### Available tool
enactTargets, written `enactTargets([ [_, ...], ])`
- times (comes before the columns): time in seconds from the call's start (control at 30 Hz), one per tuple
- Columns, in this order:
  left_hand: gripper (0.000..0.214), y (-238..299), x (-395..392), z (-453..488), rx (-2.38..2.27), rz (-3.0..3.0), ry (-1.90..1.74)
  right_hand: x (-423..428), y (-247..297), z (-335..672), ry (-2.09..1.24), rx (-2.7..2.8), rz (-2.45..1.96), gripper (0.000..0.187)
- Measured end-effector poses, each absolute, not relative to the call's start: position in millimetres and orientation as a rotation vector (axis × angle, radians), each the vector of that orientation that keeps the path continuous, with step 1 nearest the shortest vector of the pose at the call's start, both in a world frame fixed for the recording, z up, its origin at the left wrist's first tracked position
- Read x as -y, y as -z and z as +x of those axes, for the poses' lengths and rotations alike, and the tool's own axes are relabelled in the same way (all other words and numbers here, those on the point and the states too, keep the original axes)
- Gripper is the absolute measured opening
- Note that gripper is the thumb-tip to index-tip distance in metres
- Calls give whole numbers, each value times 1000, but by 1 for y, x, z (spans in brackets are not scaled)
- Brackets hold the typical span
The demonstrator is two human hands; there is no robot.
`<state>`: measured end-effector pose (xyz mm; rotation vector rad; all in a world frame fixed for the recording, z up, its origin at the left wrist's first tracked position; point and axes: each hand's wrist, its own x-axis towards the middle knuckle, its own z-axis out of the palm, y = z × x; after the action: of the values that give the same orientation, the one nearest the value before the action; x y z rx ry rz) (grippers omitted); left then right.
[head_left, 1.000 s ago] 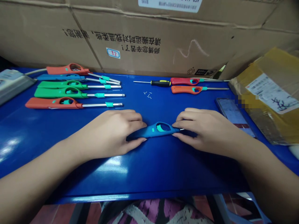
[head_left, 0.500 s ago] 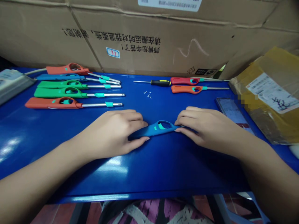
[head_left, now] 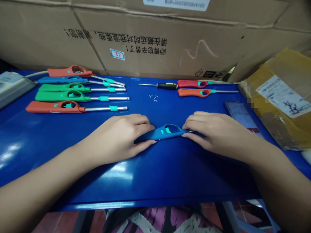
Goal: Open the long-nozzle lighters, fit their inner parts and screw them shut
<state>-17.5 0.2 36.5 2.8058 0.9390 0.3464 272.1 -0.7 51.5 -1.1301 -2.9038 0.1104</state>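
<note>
A blue long-neck lighter (head_left: 159, 133) with a teal trigger lies crosswise between my two hands, just over the blue table (head_left: 155, 178). My left hand (head_left: 121, 137) is closed round the handle end, thumb below and fingers above. With thumb and fingertips, my right hand (head_left: 210, 136) pinches the narrow front end where the neck starts. Most of the neck is hidden under the right palm. Beyond the hands lie several tiny white screw-like pieces (head_left: 154, 98) and a black-and-yellow screwdriver (head_left: 167, 86).
At the back left, orange (head_left: 52, 107), green (head_left: 58, 96) and blue (head_left: 58, 80) lighters lie in a row. Red (head_left: 189, 84) and orange (head_left: 190, 93) lighters sit back right, near a phone (head_left: 240, 113) and a taped parcel (head_left: 282, 97). A large cardboard box (head_left: 145, 64) walls the back; a power strip (head_left: 14, 87) stands left.
Both hands keep the same hold on the blue lighter. It has tilted or shifted very slightly; all else lies as before.
</note>
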Motion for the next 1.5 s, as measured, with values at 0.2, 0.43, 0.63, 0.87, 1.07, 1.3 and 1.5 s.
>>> enactTargets([
  [0.2, 29, -36, -1, -17, -935, 2818, -316, 1, -51, 272, -139, 2885, -1151, 18],
  [0.43, 29, -37, 0, -17, -998, 2799, -288, 3, -49, 270, -182, 2833, -1235, 16],
  [0.63, 31, -34, 1, -14, -1041, 2758, -314, 1, -48, 270, -222, 2806, -1304, 15],
  [0.87, 27, -34, 7, -12, -1054, 2832, -311, 2, -46, 269, -125, 2881, -1199, 16],
  [1.07, 28, -31, 5, -11, -1000, 2919, -308, -1, -43, 266, 11, 2954, -1122, 20],
  [1.3, 39, -26, 0, -10, -1065, 2844, -374, -4, -47, 265, -179, 2819, -1219, 26],
  [1.5, 36, -26, 5, -8, -1001, 2809, -472, -1, -47, 261, -144, 2736, -1019, 25],
])
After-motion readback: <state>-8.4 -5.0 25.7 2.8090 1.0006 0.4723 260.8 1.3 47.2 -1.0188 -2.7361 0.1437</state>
